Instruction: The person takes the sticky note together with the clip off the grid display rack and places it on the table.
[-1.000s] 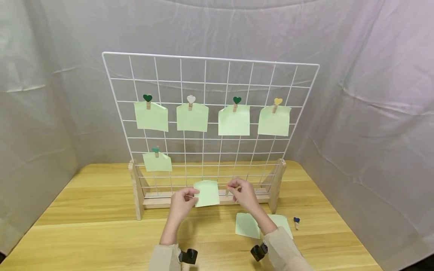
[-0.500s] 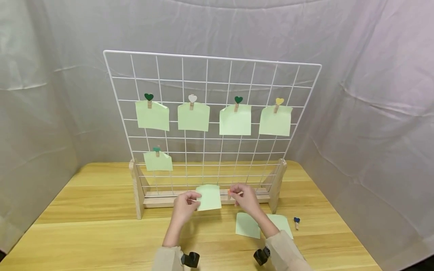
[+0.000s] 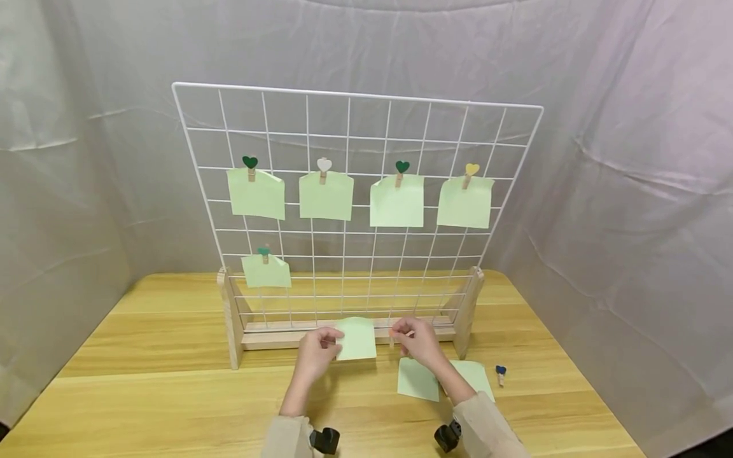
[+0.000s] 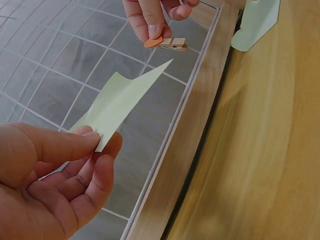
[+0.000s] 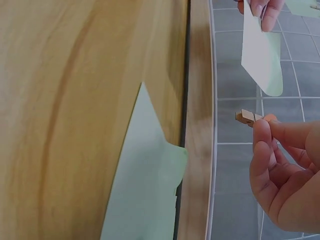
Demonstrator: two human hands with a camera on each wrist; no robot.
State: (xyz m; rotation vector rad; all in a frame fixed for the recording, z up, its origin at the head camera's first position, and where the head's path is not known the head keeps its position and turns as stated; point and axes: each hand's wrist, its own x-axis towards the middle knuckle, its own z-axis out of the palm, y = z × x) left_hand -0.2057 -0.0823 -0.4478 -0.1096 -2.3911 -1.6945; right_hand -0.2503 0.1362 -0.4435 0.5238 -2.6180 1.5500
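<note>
My left hand (image 3: 317, 350) pinches a pale green sticky note (image 3: 357, 339) by its left edge, between thumb and fingers, in front of the grid's wooden base. To its right, my right hand (image 3: 420, 342) pinches a small wooden clothespin (image 4: 172, 42) by its orange end; its bare wooden tip (image 5: 245, 117) points toward the note. A gap separates clothespin and note in both wrist views. Behind them stands a white wire grid (image 3: 357, 96), with several green notes hung on it by heart-topped clothespins, such as the note (image 3: 256, 196) at upper left.
Two more green notes lie on the wooden table: one note (image 3: 418, 380) left of my right forearm, another note (image 3: 475, 376) partly behind it. A blue-heart clothespin (image 3: 501, 375) lies farther right. The grid's wooden stand (image 3: 231, 324) spans the table behind my hands.
Both hands have come slightly lower and to the right in the head view, still holding the note and the clothespin. The notes on the grid and table stay put.
</note>
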